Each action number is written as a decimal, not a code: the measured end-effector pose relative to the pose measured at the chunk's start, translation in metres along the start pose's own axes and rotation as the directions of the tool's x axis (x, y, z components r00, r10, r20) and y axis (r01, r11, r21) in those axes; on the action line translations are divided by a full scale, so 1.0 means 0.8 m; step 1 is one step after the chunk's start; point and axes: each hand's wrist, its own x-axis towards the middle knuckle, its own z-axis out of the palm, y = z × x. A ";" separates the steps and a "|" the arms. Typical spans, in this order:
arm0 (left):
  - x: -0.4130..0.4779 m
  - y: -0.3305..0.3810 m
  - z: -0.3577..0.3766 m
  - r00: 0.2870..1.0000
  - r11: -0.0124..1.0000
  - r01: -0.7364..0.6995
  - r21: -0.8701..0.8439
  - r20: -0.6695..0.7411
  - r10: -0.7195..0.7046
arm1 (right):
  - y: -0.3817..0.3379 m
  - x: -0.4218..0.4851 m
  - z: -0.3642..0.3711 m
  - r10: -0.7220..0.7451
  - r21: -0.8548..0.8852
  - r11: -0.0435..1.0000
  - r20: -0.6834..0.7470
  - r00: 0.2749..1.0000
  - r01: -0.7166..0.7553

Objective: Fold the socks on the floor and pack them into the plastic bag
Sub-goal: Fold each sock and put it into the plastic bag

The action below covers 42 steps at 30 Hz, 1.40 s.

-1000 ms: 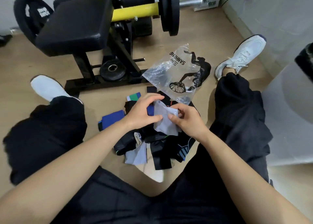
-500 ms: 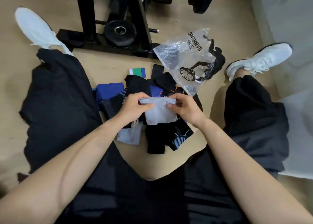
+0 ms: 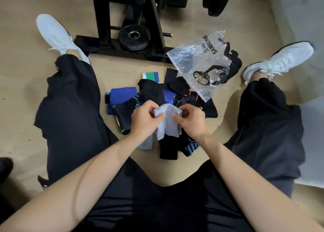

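Half a second ago the grey sock [image 3: 168, 124] was stretched flat between the two hands, held by its top edge. Now the left hand [image 3: 143, 119] and the right hand [image 3: 191, 119] have drawn close together at the centre of the frame, and the sock's upper part is bunched and doubled over between them while its lower part hangs down. Each grip is closed on the sock, thumb and fingers pinching the cloth.

I judge this to be the fold itself under way, not yet finished.

The sock is held just above the pile of socks [image 3: 152, 93] on the floor [image 3: 112, 70], where many dark and blue ones lie unfolded. The plastic bag [image 3: 206, 61] lies at the upper right of the frame, its lower corner resting on the pile. It looks flat and empty, so packing appears to be just beginning.
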 end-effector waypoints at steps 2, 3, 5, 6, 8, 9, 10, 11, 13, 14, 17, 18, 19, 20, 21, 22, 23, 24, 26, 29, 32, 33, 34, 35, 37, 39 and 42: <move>-0.003 0.006 0.002 0.996 0.999 0.003 -0.051 0.085 0.001 | -0.002 -0.002 0.002 -0.017 0.099 0.995 0.043 0.999 0.013; -0.004 0.010 0.002 0.992 0.993 0.026 -0.114 0.124 -0.012 | -0.004 -0.004 0.002 -0.020 0.162 0.987 0.079 0.997 0.007; -0.004 0.019 0.000 0.982 0.953 0.106 -0.285 0.178 -0.056 | -0.009 -0.005 -0.001 -0.029 0.266 0.964 0.144 0.989 -0.011; -0.004 0.024 -0.003 0.975 0.919 0.150 -0.365 0.210 -0.076 | -0.012 -0.006 -0.005 -0.034 0.300 0.954 0.165 0.986 -0.017; -0.003 0.036 -0.011 0.953 0.873 0.196 -0.448 0.298 -0.061 | -0.017 -0.004 -0.015 -0.050 0.307 0.952 0.183 0.982 -0.009; -0.002 0.043 -0.015 0.940 0.869 0.193 -0.455 0.341 -0.030 | -0.020 -0.003 -0.021 -0.062 0.290 0.957 0.186 0.981 0.006; 0.001 0.051 -0.020 0.925 0.878 0.181 -0.444 0.380 0.002 | -0.023 -0.001 -0.028 -0.076 0.285 0.958 0.194 0.978 0.018; 0.004 0.059 -0.025 0.912 0.892 0.167 -0.420 0.409 0.022 | -0.025 0.000 -0.034 -0.092 0.305 0.952 0.207 0.974 0.025; 0.013 0.077 -0.036 0.906 0.931 0.126 -0.342 0.422 0.032 | -0.029 0.006 -0.047 -0.125 0.390 0.920 0.217 0.968 0.031; 0.019 0.085 -0.042 0.915 0.955 0.079 -0.287 0.401 0.045 | -0.031 0.009 -0.055 -0.132 0.435 0.900 0.218 0.967 0.025; 0.039 0.103 -0.059 0.938 0.985 -0.105 -0.139 0.315 0.145 | -0.033 0.016 -0.077 -0.128 0.538 0.843 0.229 0.965 -0.016; 0.045 0.105 -0.063 0.931 0.981 -0.152 -0.123 0.314 0.184 | -0.032 0.018 -0.081 -0.124 0.572 0.820 0.238 0.963 -0.035; 0.050 0.105 -0.065 0.914 0.974 -0.187 -0.126 0.341 0.220 | -0.031 0.018 -0.084 -0.118 0.607 0.792 0.247 0.962 -0.058; 0.052 0.104 -0.066 0.884 0.968 -0.207 -0.144 0.395 0.248 | -0.031 0.018 -0.086 -0.106 0.639 0.765 0.253 0.962 -0.084; 0.053 0.102 -0.065 0.844 0.962 -0.210 -0.176 0.465 0.269 | -0.031 0.017 -0.086 -0.087 0.660 0.743 0.254 0.963 -0.108; 0.051 0.101 -0.062 0.798 0.956 -0.210 -0.206 0.529 0.289 | -0.031 0.017 -0.087 -0.062 0.677 0.724 0.255 0.965 -0.132; 0.049 0.098 -0.057 0.758 0.948 -0.225 -0.224 0.571 0.315 | -0.033 0.015 -0.086 -0.039 0.687 0.711 0.253 0.967 -0.151; 0.045 0.096 -0.052 0.726 0.937 -0.257 -0.236 0.593 0.349 | -0.036 0.011 -0.087 -0.019 0.692 0.704 0.244 0.970 -0.160; 0.042 0.094 -0.045 0.703 0.926 -0.275 -0.260 0.603 0.378 | -0.045 0.006 -0.089 0.016 0.694 0.702 0.212 0.977 -0.162; 0.054 0.098 -0.042 0.740 0.926 -0.232 -0.298 0.564 0.367 | -0.058 0.015 -0.099 0.056 0.652 0.740 0.189 0.980 -0.168; 0.081 0.101 -0.045 0.782 0.937 -0.289 -0.196 0.516 0.349 | -0.064 0.058 -0.109 0.082 0.483 0.865 0.131 0.988 -0.136; 0.092 0.097 -0.044 0.800 0.946 -0.280 -0.161 0.505 0.323 | -0.060 0.079 -0.112 0.076 0.387 0.916 0.092 0.993 -0.106; 0.103 0.091 -0.042 0.815 0.955 -0.261 -0.141 0.498 0.296 | -0.052 0.103 -0.113 0.058 0.264 0.962 0.052 0.997 -0.069; 0.114 0.083 -0.039 0.828 0.963 -0.236 -0.127 0.492 0.268 | -0.041 0.128 -0.113 0.027 0.120 0.992 0.024 0.999 -0.030; 0.139 0.064 -0.030 0.855 0.979 -0.176 -0.107 0.476 0.206 | -0.012 0.177 -0.107 -0.026 -0.143 0.989 0.026 0.999 0.029; 0.162 0.042 -0.019 0.889 0.989 -0.114 -0.096 0.435 0.145 | 0.024 0.219 -0.092 -0.028 -0.336 0.941 0.075 0.997 0.052; 0.184 0.013 0.002 0.932 0.994 -0.045 -0.099 0.354 0.077 | 0.078 0.267 -0.059 -0.013 -0.524 0.846 0.170 0.985 0.102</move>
